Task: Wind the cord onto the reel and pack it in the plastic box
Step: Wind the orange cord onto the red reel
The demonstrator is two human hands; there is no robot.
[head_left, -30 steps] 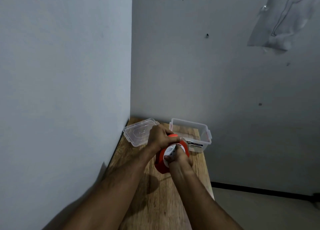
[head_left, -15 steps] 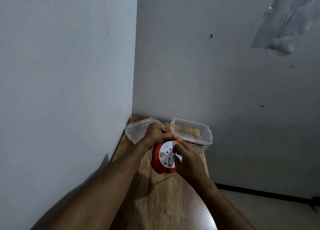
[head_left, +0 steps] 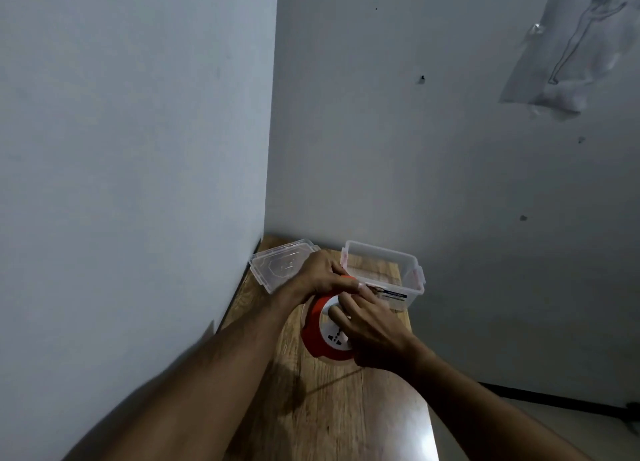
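Note:
A round orange reel (head_left: 313, 332) with a white socket face is held just above the wooden table (head_left: 332, 412), its face turned up toward me. My left hand (head_left: 320, 275) grips the reel's far rim from above. My right hand (head_left: 369, 329) lies over the white face, fingers curled on its centre and right side. The clear plastic box (head_left: 414, 273) stands open just beyond the reel, by the back wall. No loose cord shows.
The box's clear lid (head_left: 277, 264) lies upside down in the table's back left corner, against the left wall. The narrow table's right edge drops to a grey floor. Walls close in at left and back.
The reel has tilted from edge-on to face-up. My right hand has slid from its centre across the white face. The view has shifted slightly.

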